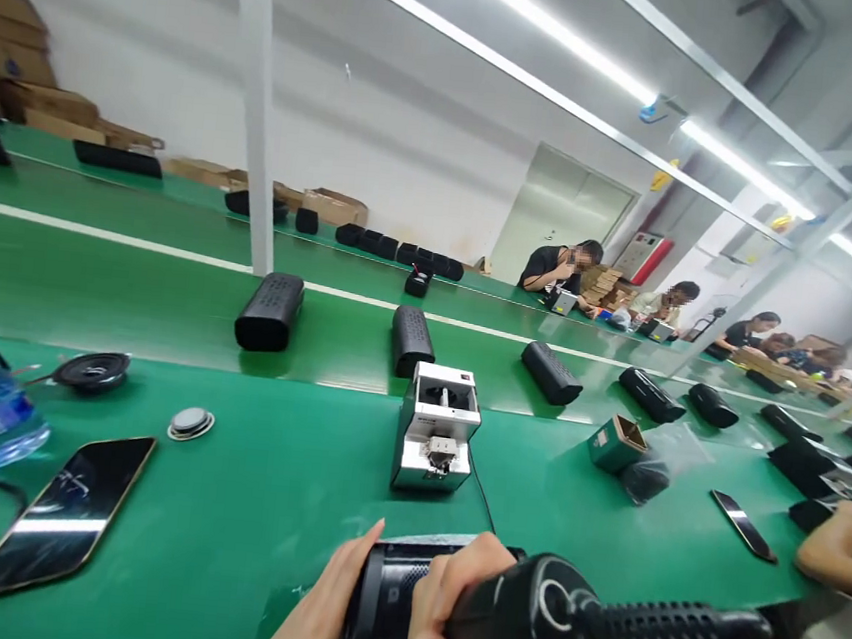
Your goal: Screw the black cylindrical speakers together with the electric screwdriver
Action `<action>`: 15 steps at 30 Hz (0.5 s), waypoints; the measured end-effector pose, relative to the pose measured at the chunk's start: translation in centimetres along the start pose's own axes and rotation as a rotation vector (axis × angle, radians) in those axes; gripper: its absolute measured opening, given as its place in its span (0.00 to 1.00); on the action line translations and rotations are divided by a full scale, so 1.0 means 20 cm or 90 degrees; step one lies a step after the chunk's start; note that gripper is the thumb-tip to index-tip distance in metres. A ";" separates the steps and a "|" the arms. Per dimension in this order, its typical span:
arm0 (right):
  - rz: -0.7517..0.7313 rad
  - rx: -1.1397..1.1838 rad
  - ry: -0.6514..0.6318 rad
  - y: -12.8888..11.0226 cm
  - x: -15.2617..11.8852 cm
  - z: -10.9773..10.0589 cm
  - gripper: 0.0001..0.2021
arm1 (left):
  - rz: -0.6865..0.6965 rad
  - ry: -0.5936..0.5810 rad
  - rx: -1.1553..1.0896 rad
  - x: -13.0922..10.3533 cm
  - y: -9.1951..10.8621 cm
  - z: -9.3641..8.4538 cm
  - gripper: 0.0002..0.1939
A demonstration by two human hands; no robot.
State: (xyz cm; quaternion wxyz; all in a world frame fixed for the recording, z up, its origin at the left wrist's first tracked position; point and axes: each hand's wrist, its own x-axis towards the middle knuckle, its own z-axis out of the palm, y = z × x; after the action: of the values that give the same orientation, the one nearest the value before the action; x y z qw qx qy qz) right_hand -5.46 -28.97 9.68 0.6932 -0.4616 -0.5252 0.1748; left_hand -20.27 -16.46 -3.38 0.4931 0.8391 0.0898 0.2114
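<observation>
Green bench (228, 501), silver machine (423, 427) ahead. Right fingers (474, 557) grip corded tool (555, 613); left fingers (360, 556) touch black housing (390, 597), hold unclear.

On the workbench (241, 523), a speaker housing (394, 590) lies between the left hand (330, 597) at its 9 o'clock and the right hand (456, 594), around an electric screwdriver (555, 613), at its 3. From the housing, a screw feeder (437, 431) stands at 12, a smartphone (67, 516) lies at 9, a speaker driver (93, 371) at 10, an open box (614, 445) between 1 and 2. Behind the feeder, a conveyor belt (340, 341) carries more housings (551, 374) at 11, 12 and 1.
</observation>
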 end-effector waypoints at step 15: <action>-0.053 0.099 0.084 -0.57 0.32 -0.20 0.14 | -0.108 -0.046 -0.041 0.03 0.12 -0.04 0.71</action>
State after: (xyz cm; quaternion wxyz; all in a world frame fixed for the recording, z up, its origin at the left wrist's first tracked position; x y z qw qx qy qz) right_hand -2.26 -31.98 22.48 0.7666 -0.3947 -0.4821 0.1551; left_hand -20.21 -16.84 -0.85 0.5386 0.8195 0.1357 0.1414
